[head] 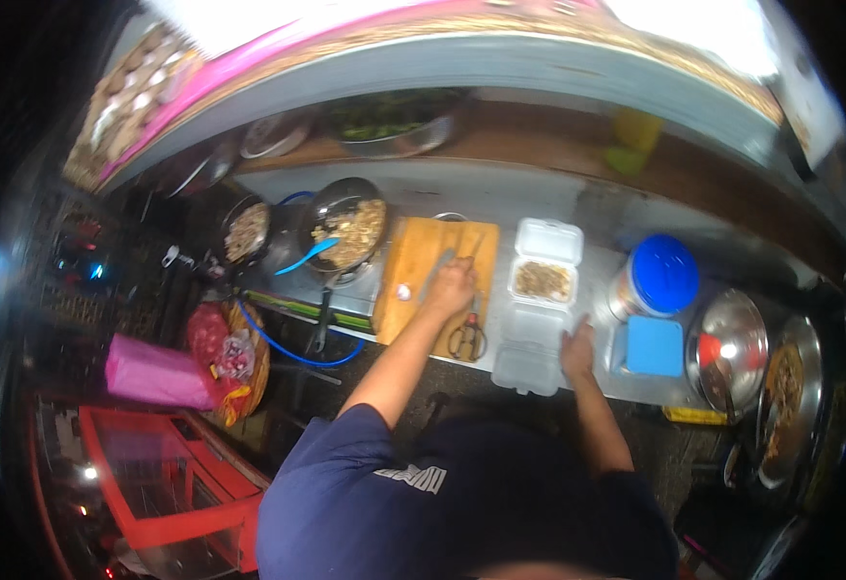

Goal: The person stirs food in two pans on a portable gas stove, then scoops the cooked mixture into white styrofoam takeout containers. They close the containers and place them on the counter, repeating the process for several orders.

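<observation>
My left hand (450,288) is over a wooden cutting board (415,243), fingers curled next to a grey knife blade (435,271). Blur hides whether it grips the knife. Kitchen scissors (469,339) with dark handles lie at the board's near right, and a small pale purple-white piece (403,292), perhaps a shallot, is on its left. My right hand (578,349) is beside an opened white foam box (528,368), thumb apart, with nothing visible in it. Just behind stands another opened foam box (547,243), its base filled with brownish food (541,281).
A wok (314,210) of fried food with a blue spatula (314,254) sits on the stove at left, near a smaller pan (267,232). At right are a blue-lidded tub (663,274), a blue-topped container (655,346) and a steel bowl (745,319). A shelf (524,127) runs behind.
</observation>
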Motion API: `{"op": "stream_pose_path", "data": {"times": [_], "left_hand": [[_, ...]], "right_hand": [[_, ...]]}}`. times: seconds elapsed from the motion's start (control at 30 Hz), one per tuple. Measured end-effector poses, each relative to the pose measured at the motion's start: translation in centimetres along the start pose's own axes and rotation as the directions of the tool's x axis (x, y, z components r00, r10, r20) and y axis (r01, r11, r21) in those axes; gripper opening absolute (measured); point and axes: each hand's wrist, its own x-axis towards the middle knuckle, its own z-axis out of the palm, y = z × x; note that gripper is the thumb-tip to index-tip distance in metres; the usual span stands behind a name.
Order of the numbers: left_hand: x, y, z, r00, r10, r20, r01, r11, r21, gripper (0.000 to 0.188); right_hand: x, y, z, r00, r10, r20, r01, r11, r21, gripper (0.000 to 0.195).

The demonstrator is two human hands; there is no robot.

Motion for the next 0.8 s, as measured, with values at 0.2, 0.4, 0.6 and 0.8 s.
{"op": "stream_pose_path", "data": {"times": [0.2, 0.4, 0.6, 0.8], "left_hand": [[-2.3, -15.1, -22.4, 0.960, -0.146, -0.237, 0.279, 0.480, 0.832, 0.039], [-5.8, -30.9, -27.8, 0.929, -0.371, -0.007, 0.283, 0.696, 0.660, 0.021], [-9.1, -28.0, -25.1, 0.970, -0.155, -0.185, 0.223, 0.866, 0.448, 0.010], [-12.0, -23.4, -25.0, 0.942, -0.227, -0.248, 0.294, 0.914, 0.279, 0.011]], "right_hand": [[-8.4, 1.0, -5.8, 0.994, -0.073, -0.076, 0.071, 0.997, -0.026, 0.061], [-13.6, -5.7, -4.4, 0.998, -0.058, -0.036, 0.059, 0.998, 0.020, 0.051], [-16.0, -17.7, -2.4, 0.976, -0.206, -0.074, 0.217, 0.960, 0.175, 0.039], [-17.9, -27.5, 1.2, 0.917, -0.398, 0.037, 0.358, 0.859, 0.366, 0.034]]}}
